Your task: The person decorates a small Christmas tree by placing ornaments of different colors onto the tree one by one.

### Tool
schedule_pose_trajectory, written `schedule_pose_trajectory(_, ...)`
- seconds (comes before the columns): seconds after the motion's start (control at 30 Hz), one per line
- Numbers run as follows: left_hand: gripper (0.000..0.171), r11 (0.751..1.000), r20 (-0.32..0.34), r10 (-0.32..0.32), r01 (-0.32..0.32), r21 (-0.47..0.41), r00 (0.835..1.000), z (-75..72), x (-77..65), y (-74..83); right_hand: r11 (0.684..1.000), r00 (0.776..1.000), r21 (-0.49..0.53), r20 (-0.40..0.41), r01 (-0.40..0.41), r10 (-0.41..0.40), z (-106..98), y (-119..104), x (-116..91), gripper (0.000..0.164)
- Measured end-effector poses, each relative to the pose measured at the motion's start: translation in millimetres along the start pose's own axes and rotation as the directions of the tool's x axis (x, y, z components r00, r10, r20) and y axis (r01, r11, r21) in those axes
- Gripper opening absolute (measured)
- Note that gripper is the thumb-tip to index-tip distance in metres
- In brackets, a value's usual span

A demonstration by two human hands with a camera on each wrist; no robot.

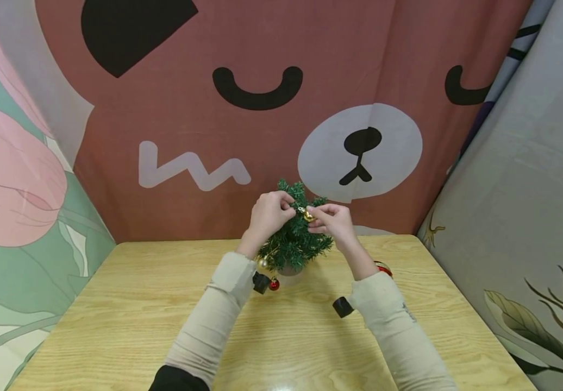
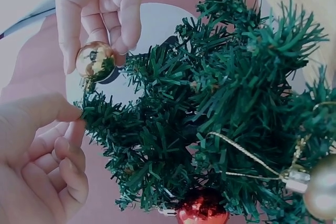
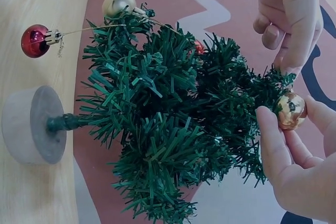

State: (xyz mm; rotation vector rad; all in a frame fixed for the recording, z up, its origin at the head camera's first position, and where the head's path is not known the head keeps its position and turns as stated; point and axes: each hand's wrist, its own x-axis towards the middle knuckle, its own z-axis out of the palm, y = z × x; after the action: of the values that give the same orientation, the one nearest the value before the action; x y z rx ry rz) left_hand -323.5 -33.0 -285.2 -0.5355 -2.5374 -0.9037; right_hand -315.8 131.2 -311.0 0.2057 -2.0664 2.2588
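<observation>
A small artificial Christmas tree [image 1: 297,239] stands on the table in front of me. My right hand [image 1: 334,220] holds a shiny gold ball ornament [image 3: 291,110] between thumb and fingers, close beside an upper branch. Across from it, my left hand [image 1: 269,214] pinches the tip of that branch [image 2: 100,116] between thumb and forefinger, just by the ball's cap. Any loop there is hidden by the needles and fingers. Lower on the tree hang a red ball [image 3: 35,41] and a pale gold ball [image 3: 119,4] on gold strings. Another red ball [image 2: 202,208] shows among the branches.
The tree's round grey base [image 3: 50,124] rests on the wooden table [image 1: 164,304]. Something red and gold [image 1: 383,267] lies partly behind my right forearm. Printed cloths hang behind and at both sides, the brown one [image 1: 188,212] right behind the tree.
</observation>
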Motion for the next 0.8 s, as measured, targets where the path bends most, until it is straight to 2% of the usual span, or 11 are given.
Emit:
schedule_pose_trajectory(0.33, 0.017, 1.0, 0.064, -0.022, 0.023, -0.02, 0.998, -1.7, -0.5, -3.0, 0.999, 0.999, -0.032, 0.014, -0.028, 0.029, 1, 6, -1, 0.023)
schedule_pose_trajectory(0.8, 0.019, 1.0, 0.074, -0.027, 0.025, 0.018, 0.997, 0.7, -2.6, -6.8, 0.998, 0.998, -0.047, 0.056, -0.033, 0.036, 0, 14, -6, 0.03)
